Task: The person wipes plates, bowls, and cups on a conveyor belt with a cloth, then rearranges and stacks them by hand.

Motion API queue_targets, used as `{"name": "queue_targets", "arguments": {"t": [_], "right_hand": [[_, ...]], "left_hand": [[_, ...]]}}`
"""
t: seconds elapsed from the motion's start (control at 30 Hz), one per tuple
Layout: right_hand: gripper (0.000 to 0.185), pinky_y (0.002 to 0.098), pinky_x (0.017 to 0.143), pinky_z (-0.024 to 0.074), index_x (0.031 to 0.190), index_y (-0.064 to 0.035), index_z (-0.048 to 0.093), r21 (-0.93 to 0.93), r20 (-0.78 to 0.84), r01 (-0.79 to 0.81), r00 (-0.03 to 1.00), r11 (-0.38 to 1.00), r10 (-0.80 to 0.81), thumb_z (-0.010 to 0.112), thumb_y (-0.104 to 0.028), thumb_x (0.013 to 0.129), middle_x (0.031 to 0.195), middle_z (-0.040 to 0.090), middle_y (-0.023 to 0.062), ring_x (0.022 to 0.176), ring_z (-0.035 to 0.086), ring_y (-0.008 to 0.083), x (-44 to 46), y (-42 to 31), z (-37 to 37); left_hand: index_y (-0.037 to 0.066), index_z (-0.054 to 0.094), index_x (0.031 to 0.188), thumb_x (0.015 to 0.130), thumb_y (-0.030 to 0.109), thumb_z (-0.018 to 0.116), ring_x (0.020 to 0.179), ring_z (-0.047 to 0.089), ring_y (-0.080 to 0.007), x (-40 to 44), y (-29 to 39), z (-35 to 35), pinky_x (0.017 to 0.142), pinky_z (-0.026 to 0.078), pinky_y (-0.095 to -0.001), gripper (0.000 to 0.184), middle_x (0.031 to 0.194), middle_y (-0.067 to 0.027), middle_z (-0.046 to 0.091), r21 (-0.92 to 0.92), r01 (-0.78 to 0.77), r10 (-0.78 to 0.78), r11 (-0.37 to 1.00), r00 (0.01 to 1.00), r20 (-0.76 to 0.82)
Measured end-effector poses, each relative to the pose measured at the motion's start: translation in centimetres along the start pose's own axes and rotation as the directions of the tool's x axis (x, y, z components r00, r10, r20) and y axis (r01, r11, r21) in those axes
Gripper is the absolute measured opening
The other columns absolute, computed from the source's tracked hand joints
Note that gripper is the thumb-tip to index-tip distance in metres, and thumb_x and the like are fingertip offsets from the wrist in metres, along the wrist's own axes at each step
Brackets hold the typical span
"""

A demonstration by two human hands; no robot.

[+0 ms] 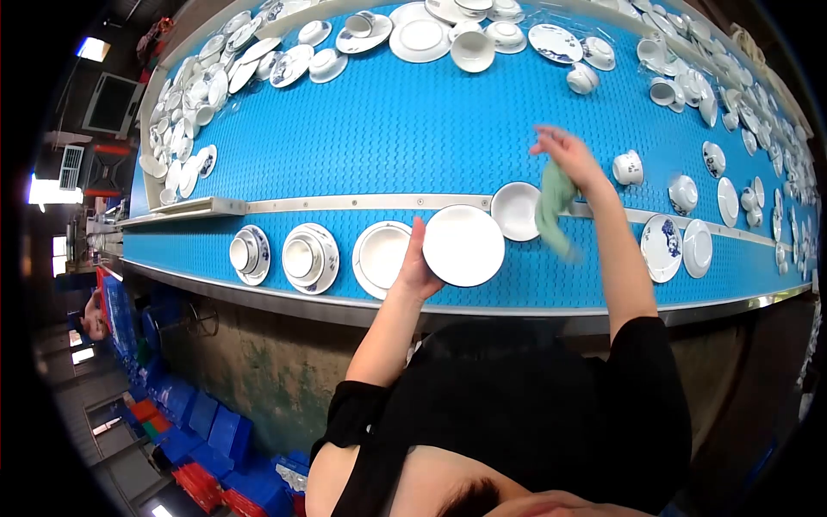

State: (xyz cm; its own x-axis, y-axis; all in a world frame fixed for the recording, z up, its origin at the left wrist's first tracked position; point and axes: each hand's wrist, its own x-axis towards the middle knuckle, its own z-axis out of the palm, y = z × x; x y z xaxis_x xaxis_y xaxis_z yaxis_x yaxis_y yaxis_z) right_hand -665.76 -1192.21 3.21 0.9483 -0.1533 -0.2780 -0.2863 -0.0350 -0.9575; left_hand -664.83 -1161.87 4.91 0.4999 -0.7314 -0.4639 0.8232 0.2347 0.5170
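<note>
My left hand [418, 274] grips a round white bowl [465, 246] with a thin dark rim by its left edge, thumb up along the side. The bowl is over the near strip of the blue belt [388, 300]. A green cloth [556, 207] hangs from my right hand [567, 157], which is raised over the belt and slightly blurred. Just behind the held bowl, another white bowl [516, 211] rests on the metal divider. Left of my left hand lies a white bowl stacked on a plate [384, 257], partly covered by that hand.
Two more stacks, a middle one [308, 258] and a left one [250, 255], stand along the near strip. Plates [662, 248] and cups [628, 168] lie to the right. Piled crockery [422, 36] lines the far edge. Blue crates [228, 433] are on the floor at left.
</note>
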Motion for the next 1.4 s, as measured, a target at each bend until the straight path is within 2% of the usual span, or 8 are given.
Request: {"name": "queue_targets", "arguments": {"t": [0.23,0.4,0.6,0.73,1.07,1.13,1.27,1.4], "right_hand": [[0.072,0.0392,0.088,0.0418,0.124,-0.0049,0.045,-0.765,-0.278,-0.066,0.931,0.640,-0.237,0.063,-0.048,0.070,0.117,0.053,0.0185,0.107,0.052,0.0315,15.9,3.6,-6.8],[0.045,0.0426,0.083,0.0454,0.114,-0.0068,0.051,-0.914,-0.326,-0.244,0.918,0.324,-0.227,0.054,-0.035,0.079,0.116,0.054,0.0142,0.103,0.054,0.0331,23.3,1.8,-6.8],[0.026,0.0431,0.073,0.0479,0.098,-0.0084,0.061,-0.986,-0.081,-0.016,0.916,0.167,-0.392,0.043,-0.019,0.082,0.093,0.063,0.0136,0.088,0.061,0.0318,23.8,2.3,-7.0],[0.031,0.0406,0.071,0.0484,0.104,-0.0235,0.062,-0.964,0.132,0.150,0.987,0.219,-0.095,0.056,-0.023,0.074,0.093,0.064,0.0085,0.083,0.062,0.0274,17.0,0.2,-3.8],[0.043,0.0341,0.077,0.0476,0.112,-0.0183,0.059,-0.539,0.771,0.511,0.619,0.670,0.148,0.066,-0.027,0.071,0.091,0.064,0.0072,0.088,0.061,0.0239,-0.7,-1.7,-0.5],[0.046,0.0311,0.069,0.0481,0.115,-0.0161,0.056,-0.384,0.314,0.111,0.949,0.916,0.017,0.066,-0.032,0.073,0.086,0.064,0.0077,0.079,0.061,0.0191,0.6,-2.1,-3.5],[0.061,0.0315,0.071,0.0479,0.118,0.0003,0.049,-0.154,-0.413,0.042,0.905,0.987,-0.102,0.069,-0.035,0.072,0.094,0.062,0.0132,0.083,0.060,0.0190,8.0,1.1,-10.0],[0.053,0.0312,0.070,0.0478,0.112,0.0017,0.053,0.135,-0.222,-0.177,0.953,0.975,0.204,0.068,-0.032,0.074,0.095,0.062,0.0117,0.082,0.060,0.0190,11.1,2.2,-11.4]], "left_hand": [[0.006,0.038,0.129,0.078,0.069,0.037,0.115,0.046,-0.0320,0.4,0.9,-0.7,0.094,0.039,-0.0476,0.081,0.126,-0.0152,0.046,-0.069,-0.105,0.091,0.992,0.978,-0.190],[0.006,0.036,0.130,0.078,0.069,0.037,0.117,0.045,-0.0318,1.2,0.8,-0.8,0.095,0.039,-0.0472,0.083,0.128,-0.0159,0.044,-0.050,-0.181,0.168,0.982,0.964,-0.205],[0.000,0.034,0.129,0.083,0.049,0.040,0.114,0.047,-0.0334,1.1,1.1,-0.3,0.095,0.039,-0.0454,0.067,0.126,-0.0182,0.044,-0.067,-0.281,0.254,0.957,0.930,-0.265],[-0.002,0.036,0.127,0.087,0.044,0.034,0.112,0.048,-0.0326,1.6,1.6,1.7,0.094,0.040,-0.0431,0.061,0.124,-0.0187,0.046,-0.066,-0.344,0.312,0.937,0.905,-0.291],[0.001,0.045,0.115,0.092,0.025,0.042,0.098,0.051,-0.0151,2.7,-1.0,2.5,0.084,0.041,-0.0280,0.033,0.107,-0.0105,0.054,0.692,-0.102,0.485,0.715,0.786,-0.385],[0.001,0.045,0.110,0.091,0.022,0.047,0.089,0.050,-0.0114,2.3,-2.7,3.5,0.078,0.040,-0.0244,0.028,0.099,-0.0066,0.055,0.725,-0.047,0.438,0.687,0.823,-0.362],[0.001,0.046,0.109,0.091,0.021,0.047,0.089,0.050,-0.0115,0.9,-5.7,3.1,0.078,0.040,-0.0245,0.027,0.097,-0.0074,0.055,0.765,0.101,0.300,0.636,0.881,-0.365],[-0.001,0.048,0.108,0.090,0.021,0.048,0.093,0.052,-0.0149,0.6,-7.2,5.5,0.079,0.042,-0.0257,0.028,0.098,-0.0095,0.056,0.964,0.126,0.462,0.233,0.858,-0.224]]}}
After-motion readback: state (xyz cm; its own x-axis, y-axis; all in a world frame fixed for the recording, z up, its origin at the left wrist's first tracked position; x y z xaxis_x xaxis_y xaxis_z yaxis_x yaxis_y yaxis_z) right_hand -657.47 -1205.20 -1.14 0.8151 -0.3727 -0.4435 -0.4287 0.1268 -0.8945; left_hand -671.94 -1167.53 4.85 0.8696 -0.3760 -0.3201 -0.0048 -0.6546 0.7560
